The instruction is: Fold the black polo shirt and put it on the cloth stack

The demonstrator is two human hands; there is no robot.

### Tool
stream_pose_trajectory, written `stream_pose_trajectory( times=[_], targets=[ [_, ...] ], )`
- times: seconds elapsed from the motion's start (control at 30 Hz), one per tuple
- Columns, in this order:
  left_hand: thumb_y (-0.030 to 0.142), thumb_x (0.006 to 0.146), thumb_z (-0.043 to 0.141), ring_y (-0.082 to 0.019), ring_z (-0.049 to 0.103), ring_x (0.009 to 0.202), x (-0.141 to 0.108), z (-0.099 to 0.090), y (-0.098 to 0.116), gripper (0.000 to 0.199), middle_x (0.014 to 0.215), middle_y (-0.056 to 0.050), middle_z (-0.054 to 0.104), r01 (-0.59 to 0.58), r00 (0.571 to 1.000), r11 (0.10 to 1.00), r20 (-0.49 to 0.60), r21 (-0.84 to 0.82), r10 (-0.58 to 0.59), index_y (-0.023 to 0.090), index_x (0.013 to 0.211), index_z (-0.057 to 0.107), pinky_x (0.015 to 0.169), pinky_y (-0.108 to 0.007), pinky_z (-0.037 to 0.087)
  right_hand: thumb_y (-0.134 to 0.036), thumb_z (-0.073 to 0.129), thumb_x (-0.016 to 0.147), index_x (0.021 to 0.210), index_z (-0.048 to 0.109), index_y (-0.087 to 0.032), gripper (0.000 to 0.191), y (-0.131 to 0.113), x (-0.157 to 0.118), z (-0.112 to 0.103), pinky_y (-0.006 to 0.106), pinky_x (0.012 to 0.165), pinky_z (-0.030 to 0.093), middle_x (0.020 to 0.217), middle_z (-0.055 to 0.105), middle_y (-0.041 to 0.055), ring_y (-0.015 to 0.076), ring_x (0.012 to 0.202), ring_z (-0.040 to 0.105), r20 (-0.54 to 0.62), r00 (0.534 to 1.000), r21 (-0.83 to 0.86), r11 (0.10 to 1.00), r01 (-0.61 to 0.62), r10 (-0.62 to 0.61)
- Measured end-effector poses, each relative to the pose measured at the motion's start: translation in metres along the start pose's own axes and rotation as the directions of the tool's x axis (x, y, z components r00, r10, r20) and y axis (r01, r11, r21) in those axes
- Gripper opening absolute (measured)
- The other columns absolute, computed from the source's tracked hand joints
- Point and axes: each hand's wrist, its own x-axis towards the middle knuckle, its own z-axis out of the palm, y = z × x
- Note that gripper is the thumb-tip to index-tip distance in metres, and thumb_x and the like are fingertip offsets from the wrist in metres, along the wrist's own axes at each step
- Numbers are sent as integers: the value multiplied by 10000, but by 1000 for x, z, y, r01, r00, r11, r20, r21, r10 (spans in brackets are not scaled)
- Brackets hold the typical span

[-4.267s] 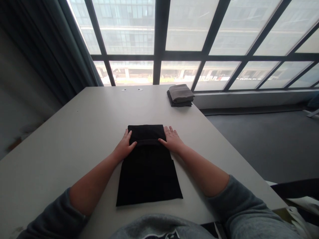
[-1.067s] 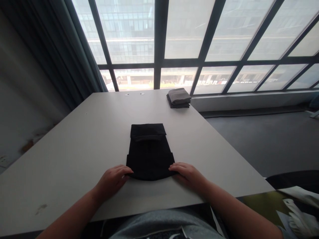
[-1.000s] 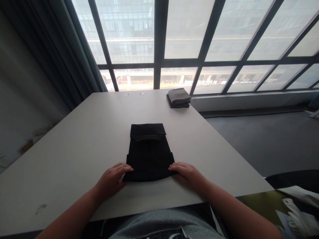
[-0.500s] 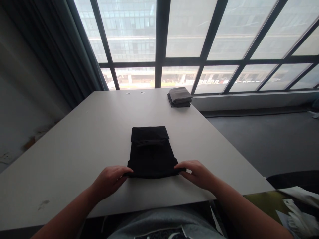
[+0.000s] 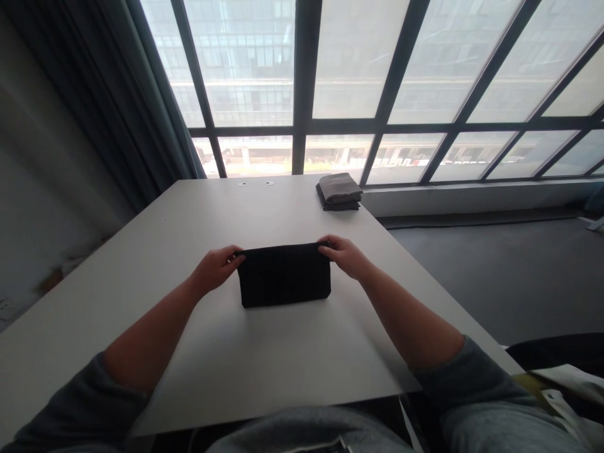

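A black cloth (image 5: pixel 285 275), doubled over into a wide rectangle, is at the middle of the white table (image 5: pixel 226 358). My left hand (image 5: pixel 218 267) pinches its upper left corner between thumb and fingers. At the upper right corner, my right hand (image 5: pixel 343 253) grips the cloth the same way. The far edge is held up between both hands, and the lower edge hangs nearest to me. Whatever part of the cloth lies behind this front face is hidden.
Folded grey and dark cloths (image 5: pixel 338 192) are stacked near the table's far right corner. Beyond the table are large windows (image 5: pixel 264 63), with a dark curtain (image 5: pixel 108 94) at the left. Light fabric and a dark item show at the lower right.
Both hands have moved forward, away from me, carrying the near edge of the black cloth up and over. The cloth now shows as a shorter, wider rectangle.
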Motion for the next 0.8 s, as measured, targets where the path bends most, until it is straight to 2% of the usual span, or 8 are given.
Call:
stream_pose_trajectory(
  times=[0.1,0.2,0.33,0.47,0.53,0.63,0.7,0.8],
  targets=[
    [542,947,520,-193,692,683,26,21,-27,392,723,-4,724,100,995,995,15,-10,-100,204,999,712,677,-284,507,-449,725,833,1034,716,-197,322,25,30,7,270,569,475,727,657,-13,151,617,576,-28,995,-2,995,-100,100],
    [487,935,515,-209,703,734,35,48,-45,351,763,-23,737,211,976,973,23,96,-214,205,978,719,703,-295,500,-342,677,860,1034,738,-180,245,50,42,18,268,595,478,745,686,3,151,624,592,-95,981,-172,968,-185,170],
    [447,921,542,-229,695,783,32,72,-60,310,829,-51,753,271,960,943,12,192,-278,213,996,730,725,-311,491,-257,660,875,1033,764,-188,201,71,40,28,303,788,514,872,757,36,183,791,669,-132,987,-423,895,-141,93],
    [425,937,552,-245,702,855,32,75,-66,287,926,-71,767,280,958,934,2,220,-287,211,1029,720,811,-338,521,-265,647,920,1097,763,-204,220,77,41,28,318,850,513,965,776,48,204,871,694,-131,991,-501,860,-96,35],
    [348,918,569,-261,704,959,35,73,-61,269,1053,-98,767,241,970,938,-30,249,-241,194,1085,713,917,-368,532,-226,651,921,1077,765,-193,196,74,43,27,323,891,508,998,770,62,210,909,689,-83,996,-563,824,-66,24],
    [258,940,529,-279,662,1176,43,74,-40,343,1267,-126,726,116,992,943,-81,311,-95,173,1231,688,1086,-401,476,-169,630,925,1042,767,-168,180,62,43,31,350,999,479,1089,740,111,243,1038,657,-34,999,-678,735,8,-43],
    [301,1004,488,-283,649,1226,48,80,-19,362,1310,-117,721,52,999,936,-24,347,-47,182,1290,676,1101,-407,465,-166,589,952,1076,764,-157,214,48,41,41,377,1054,450,1155,716,139,270,1113,624,-47,992,-738,673,45,-118],
    [430,1064,444,-307,646,1252,55,102,10,425,1362,-134,707,3,990,907,127,420,-62,182,1335,659,1079,-440,474,-176,522,994,1150,747,-146,275,25,34,63,398,1071,433,1188,715,155,289,1124,620,-17,987,-785,613,87,-162]
  ],
)
